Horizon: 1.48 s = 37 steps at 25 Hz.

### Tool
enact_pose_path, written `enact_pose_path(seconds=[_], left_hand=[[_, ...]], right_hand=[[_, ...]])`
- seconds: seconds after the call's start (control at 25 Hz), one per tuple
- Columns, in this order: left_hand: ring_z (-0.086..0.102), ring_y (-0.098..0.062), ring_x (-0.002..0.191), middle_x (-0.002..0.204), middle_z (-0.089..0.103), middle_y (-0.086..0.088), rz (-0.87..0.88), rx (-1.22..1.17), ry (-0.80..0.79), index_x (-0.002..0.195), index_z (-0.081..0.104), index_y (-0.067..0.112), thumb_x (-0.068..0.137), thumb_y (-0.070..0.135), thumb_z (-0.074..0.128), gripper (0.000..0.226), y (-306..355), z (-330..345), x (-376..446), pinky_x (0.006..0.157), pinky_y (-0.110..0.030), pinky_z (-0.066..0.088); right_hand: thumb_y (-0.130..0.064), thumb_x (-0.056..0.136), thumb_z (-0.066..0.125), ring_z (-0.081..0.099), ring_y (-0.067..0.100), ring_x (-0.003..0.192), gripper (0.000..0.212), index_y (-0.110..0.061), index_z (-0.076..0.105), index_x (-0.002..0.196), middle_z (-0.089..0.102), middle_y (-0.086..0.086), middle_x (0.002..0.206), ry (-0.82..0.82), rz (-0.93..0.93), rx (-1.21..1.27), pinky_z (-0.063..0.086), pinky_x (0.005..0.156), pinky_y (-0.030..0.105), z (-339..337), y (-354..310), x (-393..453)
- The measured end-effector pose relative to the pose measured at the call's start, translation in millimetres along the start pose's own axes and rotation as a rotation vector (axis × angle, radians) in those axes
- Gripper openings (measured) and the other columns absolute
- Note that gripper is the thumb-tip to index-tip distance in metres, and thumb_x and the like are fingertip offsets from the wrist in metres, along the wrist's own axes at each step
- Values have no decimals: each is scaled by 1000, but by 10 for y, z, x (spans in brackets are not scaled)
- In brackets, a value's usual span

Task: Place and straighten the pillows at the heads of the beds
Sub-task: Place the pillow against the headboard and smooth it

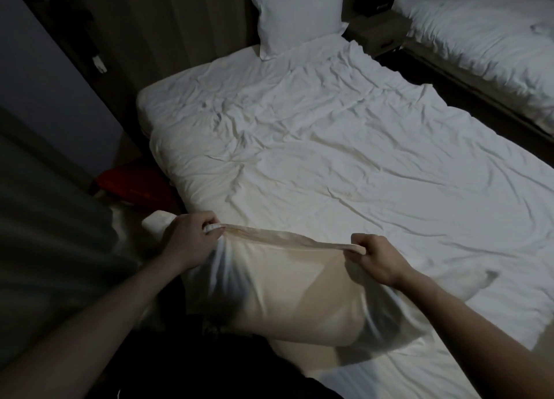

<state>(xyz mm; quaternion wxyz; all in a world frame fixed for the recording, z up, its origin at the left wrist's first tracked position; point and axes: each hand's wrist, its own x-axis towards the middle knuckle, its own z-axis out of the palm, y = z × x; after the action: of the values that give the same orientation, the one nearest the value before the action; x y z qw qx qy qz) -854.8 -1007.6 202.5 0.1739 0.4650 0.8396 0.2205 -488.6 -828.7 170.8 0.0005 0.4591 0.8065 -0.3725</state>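
1. While the room lies dim, a person stands at the near end of the near bed (pixel 329 146), both bare forearms reaching in from the bottom edge.
2. The left hand (pixel 192 239) has its fingers curled tight round the left end of the top hem of a pillowcase (pixel 269 284); the knuckles face the camera.
3. The right hand (pixel 374 256) pinches the right end of the same hem, fingers folded over the cloth edge, so the hem stretches between the two fists with a slight sag.
4. The pillowcase hangs below the hands over the near left corner of the bed, and it is filled: a cream pillow (pixel 299 314) shows through the thin white cloth (its lower part bulges against the case). Whether the mouth of the case is at the hem I cannot tell.
5. A second pillow (pixel 296 12), white, stands upright at the far head of this bed, leaning on the wooden headboard (pixel 180 24), its lower edge touching the rumpled white duvet.
6. A second bed (pixel 491 36) with white bedding lies at the far right, well apart, with a small bedside table (pixel 374 33) between the two.
7. A red object (pixel 135 185) lies on the floor just left of the near bed.
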Motion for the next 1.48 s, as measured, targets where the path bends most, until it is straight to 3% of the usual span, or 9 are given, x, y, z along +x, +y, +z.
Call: enact_pose_path(seconds=[0.16, 0.36, 0.48, 0.68, 0.84, 1.0, 1.2, 1.36, 1.48], left_hand=[[64, -18, 69, 67, 66, 2, 51, 4, 55, 72, 60, 14, 88, 32, 73, 26, -381, -624, 400, 60, -33, 45], [68, -25, 75, 72, 70, -3, 113, -41, 167, 77, 66, 10, 89, 29, 72, 23, -900, -1409, 946, 67, -43, 53], [67, -22, 78, 76, 72, 0, 119, -5, 245, 79, 68, 15, 89, 33, 73, 21, -1120, -1816, 1288, 68, -42, 53], [67, -16, 75, 75, 72, 5, 144, -9, 284, 79, 68, 18, 90, 38, 70, 23, -1403, -2376, 1938, 67, -41, 54], [64, -8, 71, 73, 70, 9, 141, 12, 299, 79, 66, 23, 90, 43, 69, 24, -1528, -2677, 2535, 63, -35, 52], [66, -15, 69, 70, 69, 5, 135, 8, 311, 80, 66, 19, 90, 40, 70, 24, -1677, -2910, 3060, 62, -40, 56], [67, -16, 67, 67, 68, 4, 171, -16, 327, 77, 66, 17, 86, 42, 64, 28, -1841, -3210, 3612, 61, -40, 55], [68, -10, 71, 70, 71, 11, 108, -67, 320, 75, 69, 23, 82, 46, 63, 25, -2040, -3419, 4100, 66, -37, 56], [70, -14, 80, 79, 74, 11, 97, -71, 300, 77, 73, 25, 84, 42, 71, 18, -2263, -3591, 4559, 74, -37, 57]], right_hand=[[-19, 93, 72, 40, 7, 59, 40, -16, 45, 64, 46, -5, 59, 71, -95, 104, 34, 57, 28, 84, -652, 388], [-19, 89, 78, 37, 7, 57, 46, -19, 43, 60, 43, -9, 55, 147, -167, 102, 32, 54, 24, 194, -1540, 1089], [-20, 88, 81, 36, 7, 55, 46, -18, 44, 60, 43, -10, 54, 221, -206, 113, 32, 53, 21, 201, -2002, 1449], [-23, 86, 84, 39, 4, 57, 46, -16, 48, 60, 52, 6, 58, 319, -278, 152, 35, 54, 23, -8, -2661, 2108], [-21, 85, 85, 40, 5, 52, 44, -18, 49, 60, 50, -7, 53, 379, -329, 146, 33, 51, 16, -234, -3035, 2759], [-18, 84, 86, 41, 5, 54, 42, -15, 51, 61, 56, 8, 58, 385, -338, 176, 35, 54, 23, -375, -3313, 3436], [-18, 84, 86, 43, 4, 52, 41, -15, 52, 60, 57, 8, 59, 367, -365, 160, 35, 53, 20, -491, -3709, 4158], [-19, 83, 87, 44, 4, 50, 41, -16, 53, 60, 53, -7, 53, 367, -397, 145, 34, 50, 15, -553, -4000, 4729], [-19, 82, 88, 40, 5, 51, 43, -14, 51, 61, 48, -4, 52, 413, -378, 147, 34, 51, 21, -523, -4256, 5194]])
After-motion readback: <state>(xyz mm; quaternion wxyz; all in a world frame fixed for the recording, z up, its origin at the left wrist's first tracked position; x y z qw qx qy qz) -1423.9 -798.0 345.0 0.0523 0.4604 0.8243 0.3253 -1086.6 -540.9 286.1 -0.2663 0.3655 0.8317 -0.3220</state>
